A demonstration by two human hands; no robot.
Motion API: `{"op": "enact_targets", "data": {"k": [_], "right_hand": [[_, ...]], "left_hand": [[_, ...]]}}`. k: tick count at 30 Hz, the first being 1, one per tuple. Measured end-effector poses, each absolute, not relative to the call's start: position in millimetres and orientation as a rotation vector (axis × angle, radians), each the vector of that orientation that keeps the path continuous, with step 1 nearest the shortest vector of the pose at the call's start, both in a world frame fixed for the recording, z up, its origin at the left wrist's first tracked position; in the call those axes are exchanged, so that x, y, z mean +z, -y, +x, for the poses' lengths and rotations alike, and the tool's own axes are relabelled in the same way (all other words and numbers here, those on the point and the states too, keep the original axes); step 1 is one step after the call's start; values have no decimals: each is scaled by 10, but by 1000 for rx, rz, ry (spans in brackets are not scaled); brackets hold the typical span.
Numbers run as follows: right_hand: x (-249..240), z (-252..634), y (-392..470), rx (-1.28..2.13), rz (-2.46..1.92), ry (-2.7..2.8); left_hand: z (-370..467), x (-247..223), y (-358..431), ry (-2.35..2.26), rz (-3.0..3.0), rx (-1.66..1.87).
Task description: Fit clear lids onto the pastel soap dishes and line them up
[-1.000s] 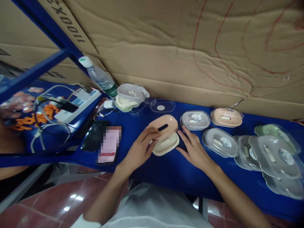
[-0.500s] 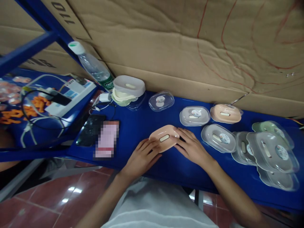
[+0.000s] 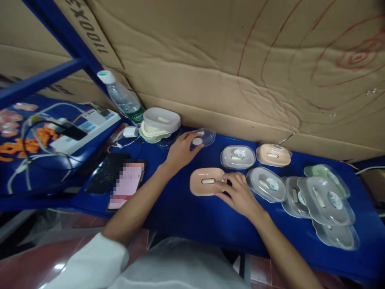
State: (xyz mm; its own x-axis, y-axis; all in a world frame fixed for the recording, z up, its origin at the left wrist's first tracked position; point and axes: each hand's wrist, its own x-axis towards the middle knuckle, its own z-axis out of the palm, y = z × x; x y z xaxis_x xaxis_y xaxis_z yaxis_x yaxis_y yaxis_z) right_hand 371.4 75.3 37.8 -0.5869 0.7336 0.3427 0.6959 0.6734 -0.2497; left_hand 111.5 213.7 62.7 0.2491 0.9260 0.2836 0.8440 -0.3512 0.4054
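Note:
A peach oval dish [image 3: 198, 186] with a cream-coloured insert lies on the blue table in front of me. My right hand [image 3: 237, 192] grips its right edge between thumb and fingers. Farther back and to the left, my left hand [image 3: 183, 150] has thumb and fingers on the left end of a clear plastic lid [image 3: 208, 137] bearing a round white sticker. Just right of the lid lies a grey dish with a clear cover [image 3: 237, 157]. A peach covered dish [image 3: 273, 155] stands beside that one.
Several grey and green covered dishes [image 3: 329, 200] overlap at the right. Back left are stacked dishes [image 3: 161, 119] and a water bottle [image 3: 124, 100]. Two phones [image 3: 128, 180], cables, a power strip [image 3: 87, 128] and orange pieces [image 3: 30, 142] lie at the left. Cardboard [image 3: 192, 52] stands behind.
My left hand has left the peach dish and moved up to the clear lid, taking hold of its end. My right hand stays at the dish, which now lies straighter. The view has shifted slightly.

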Motion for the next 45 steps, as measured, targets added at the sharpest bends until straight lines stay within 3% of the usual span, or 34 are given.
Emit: {"op": "enact_targets", "data": {"k": [5,12,18,36,45], "right_hand": [[379,3740,-766,173,-1167,2438],[286,3649,-729,210,-1213,2299],[308,3601,-745,190,-1183,2451],[366,3527,-735,64,-1092,2559],[542,2795,-1712,14,-1342,2559]], "left_hand": [[851,680,-1566,-1538,2188,1088],[630,528,-760,-1399,2296,992],[780,390,-699,-1234,2462,980],[743,248,-520,-1356,2588,908],[367,359,-421,-1755,2437,931]]}}
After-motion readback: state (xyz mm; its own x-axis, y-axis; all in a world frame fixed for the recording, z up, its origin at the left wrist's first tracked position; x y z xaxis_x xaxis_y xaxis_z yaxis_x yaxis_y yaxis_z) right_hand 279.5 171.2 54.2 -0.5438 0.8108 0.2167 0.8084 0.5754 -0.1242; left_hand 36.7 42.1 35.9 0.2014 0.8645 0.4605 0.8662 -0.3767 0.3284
